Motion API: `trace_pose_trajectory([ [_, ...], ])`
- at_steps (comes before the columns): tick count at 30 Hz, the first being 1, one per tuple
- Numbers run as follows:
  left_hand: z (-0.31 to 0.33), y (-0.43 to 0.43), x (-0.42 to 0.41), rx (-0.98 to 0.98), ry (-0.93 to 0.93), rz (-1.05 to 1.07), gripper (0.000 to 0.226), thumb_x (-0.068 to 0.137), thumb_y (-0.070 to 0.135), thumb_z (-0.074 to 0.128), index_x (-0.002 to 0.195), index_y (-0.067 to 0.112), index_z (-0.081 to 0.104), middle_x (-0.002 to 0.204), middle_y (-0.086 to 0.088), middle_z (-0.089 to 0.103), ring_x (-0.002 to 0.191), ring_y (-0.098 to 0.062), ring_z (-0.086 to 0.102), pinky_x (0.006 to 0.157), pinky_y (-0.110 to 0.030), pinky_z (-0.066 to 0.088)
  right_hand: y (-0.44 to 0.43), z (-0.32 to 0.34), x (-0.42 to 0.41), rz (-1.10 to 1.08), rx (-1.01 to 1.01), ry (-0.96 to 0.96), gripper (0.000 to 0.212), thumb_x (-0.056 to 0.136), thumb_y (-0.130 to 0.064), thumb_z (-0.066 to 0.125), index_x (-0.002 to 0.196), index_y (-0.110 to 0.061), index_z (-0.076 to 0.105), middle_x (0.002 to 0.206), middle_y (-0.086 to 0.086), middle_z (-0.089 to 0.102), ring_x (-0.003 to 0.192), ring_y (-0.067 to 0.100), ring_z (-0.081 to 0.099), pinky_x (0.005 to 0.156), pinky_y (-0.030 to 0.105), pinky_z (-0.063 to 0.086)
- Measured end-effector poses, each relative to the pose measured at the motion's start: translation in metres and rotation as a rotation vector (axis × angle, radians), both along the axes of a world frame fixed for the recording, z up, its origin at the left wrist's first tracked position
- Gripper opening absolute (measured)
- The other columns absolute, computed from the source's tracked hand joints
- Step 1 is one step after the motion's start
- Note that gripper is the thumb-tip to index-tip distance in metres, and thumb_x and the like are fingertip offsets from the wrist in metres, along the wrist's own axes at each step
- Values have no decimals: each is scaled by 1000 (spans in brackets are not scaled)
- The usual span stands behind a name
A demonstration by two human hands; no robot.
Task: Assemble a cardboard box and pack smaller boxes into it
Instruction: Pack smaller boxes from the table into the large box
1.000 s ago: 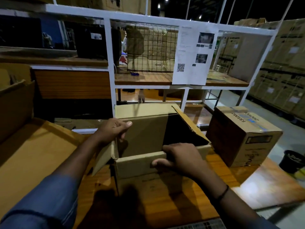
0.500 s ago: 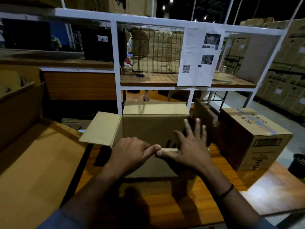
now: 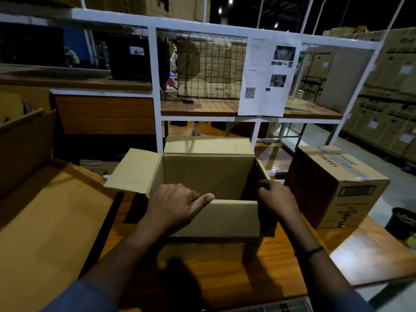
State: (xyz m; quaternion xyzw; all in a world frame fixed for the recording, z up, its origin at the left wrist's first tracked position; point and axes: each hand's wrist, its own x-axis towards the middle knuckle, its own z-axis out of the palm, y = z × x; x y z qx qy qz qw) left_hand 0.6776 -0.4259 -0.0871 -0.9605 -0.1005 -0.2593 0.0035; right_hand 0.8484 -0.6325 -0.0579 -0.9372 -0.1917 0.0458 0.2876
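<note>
Both L hand (image 3: 173, 206) & R hand (image 3: 278, 199) fingers (image 3: 265, 186) curl round cardboard box (image 3: 209, 174) flaps, tips hidden.

box (image 3: 209, 174): plain brown cardboard, matt, kinda dull
table (image 3: 281, 266): wood grain, shiny varnish, pretty smooth
shelf frame (image 3: 157, 86): metal, painted white
sheet (image 3: 261, 104): thin white paper, matt

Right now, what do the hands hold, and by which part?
The open cardboard box: left hand grips the near flap at its left end, right hand the right flap.
</note>
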Motion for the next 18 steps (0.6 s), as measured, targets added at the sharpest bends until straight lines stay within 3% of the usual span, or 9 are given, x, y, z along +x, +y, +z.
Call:
trace_pose_trajectory([
  [4, -2, 4, 1, -17, -18, -41, 82, 101, 78, 16, 59, 21, 58, 46, 4, 46, 40, -12, 44, 44, -25, 23, -2, -7, -1, 18, 56, -49, 52, 106, -47, 50, 148, -17, 54, 142, 9, 62, 123, 23, 61, 96, 40, 53],
  [6, -2, 11, -1, -44, -57, -81, 74, 102, 74, 24, 63, 24, 61, 51, 8, 51, 46, -8, 46, 48, -24, 31, -2, -11, -1, 47, 133, -20, 66, 102, -62, 48, 149, -16, 53, 144, 10, 60, 129, 26, 58, 101, 43, 52],
  [8, -5, 16, -8, -49, -256, -98, 51, 106, 58, 39, 80, 28, 71, 76, 10, 67, 75, -10, 61, 77, -34, 47, -4, -17, -2, 60, 347, -9, 75, 97, -74, 44, 146, -18, 54, 143, 6, 56, 128, 22, 54, 102, 45, 48],
  [9, -8, 16, -13, -62, -401, -60, 38, 105, 49, 44, 95, 28, 75, 97, 8, 71, 99, -14, 63, 96, -41, 43, -6, -22, -6, 36, 487, -16, 72, 98, -72, 42, 144, -18, 53, 141, 3, 52, 126, 19, 50, 102, 44, 45],
  [11, -15, 14, -28, -202, -680, 92, 30, 102, 35, 48, 117, 24, 71, 130, 2, 62, 130, -18, 49, 113, -44, 28, -16, -40, -12, -133, 708, -135, 67, 101, -68, 37, 143, -18, 53, 147, 6, 48, 132, 22, 46, 107, 50, 41],
  [14, -44, 30, -55, -671, -987, 235, 30, 103, 27, 43, 128, 24, 61, 140, -6, 50, 132, -20, 46, 110, -45, 39, -37, -78, -28, -374, 891, -310, 54, 97, -46, 43, 136, -12, 58, 143, 18, 51, 136, 33, 44, 113, 54, 35],
  [16, -65, 42, -71, -944, -1091, 208, 27, 105, 33, 41, 125, 38, 57, 135, -3, 55, 125, -27, 57, 101, -46, 49, -45, -100, -41, -384, 960, -319, 46, 91, -32, 53, 134, -15, 57, 140, 20, 51, 131, 29, 46, 108, 43, 37],
  [18, -76, 40, -82, -968, -1060, 163, 23, 103, 37, 43, 116, 52, 53, 122, 4, 60, 115, -17, 62, 94, -31, 51, -46, -118, -54, -249, 975, -296, 51, 85, -31, 57, 136, -34, 50, 140, 14, 48, 126, 24, 49, 102, 26, 43],
])
